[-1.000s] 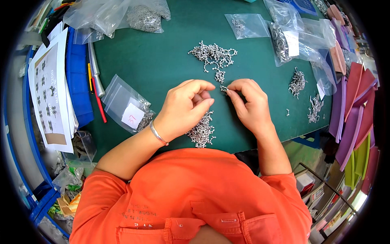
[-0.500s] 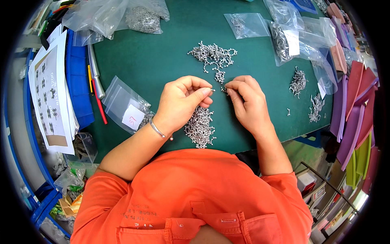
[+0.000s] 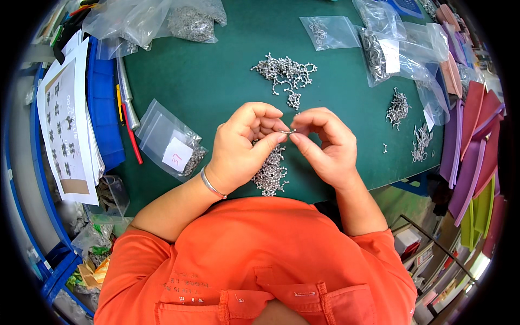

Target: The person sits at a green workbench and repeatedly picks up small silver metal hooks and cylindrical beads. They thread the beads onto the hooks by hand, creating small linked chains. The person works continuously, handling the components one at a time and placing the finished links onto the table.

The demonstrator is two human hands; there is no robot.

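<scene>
Both hands meet over the green table, pinching a small silver metal piece (image 3: 286,131) between them. My left hand (image 3: 245,142) is closed on its left end with thumb and forefinger. On its right end, the thumb and forefinger of my right hand (image 3: 329,142) press together. The piece's exact shape is too small to make out. Under and beside my left hand lies a heap of small silver metal pieces (image 3: 271,176), partly covered by the fingers. Ahead of the hands is another pile of beaded silver pieces (image 3: 284,73), with a small cluster (image 3: 293,101) at its near end.
At the left are a plastic bag with a paper label (image 3: 176,155), a red pen (image 3: 131,135), a blue tray (image 3: 106,103) and printed sheets (image 3: 67,130). Bags of metal rings (image 3: 374,57) stand at the far right, near two small piles (image 3: 398,108). Purple and red bins (image 3: 460,141) line the right edge.
My right hand has moved left and slightly nearer, away from the small cluster. The two hands' fingertips now meet at the small silver piece.
</scene>
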